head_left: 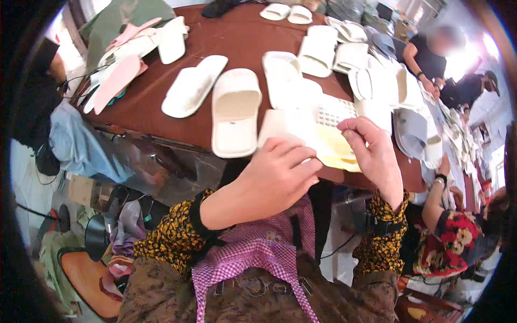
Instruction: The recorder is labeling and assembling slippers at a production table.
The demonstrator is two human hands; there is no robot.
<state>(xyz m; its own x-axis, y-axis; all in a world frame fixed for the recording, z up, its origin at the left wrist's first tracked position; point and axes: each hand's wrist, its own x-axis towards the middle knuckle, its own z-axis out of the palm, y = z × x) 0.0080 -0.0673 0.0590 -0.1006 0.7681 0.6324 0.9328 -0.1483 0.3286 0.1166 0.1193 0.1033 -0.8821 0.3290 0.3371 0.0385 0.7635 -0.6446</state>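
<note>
My left hand (274, 175) is closed at the near end of a cream slipper (277, 125), its fingers curled over the edge and hiding part of it. To the right, my right hand (374, 153) pinches thumb and forefinger together; anything between the tips is too small to make out. Beneath that pinch lies a yellow sheet (335, 145) with rows of small pale labels (336, 111) on its far part. Left of my left hand, a white open-toe slipper (235, 116) rests sole down on the table, its strap away from me.
The brown-covered table (151, 99) carries another white slipper (194, 86), a grey slipper (411, 132) and pink insoles (119, 83). A person in blue trousers (81, 140) is at the left. Co-workers (433, 54) occupy the right side, one with a hand (443, 166) near the table edge.
</note>
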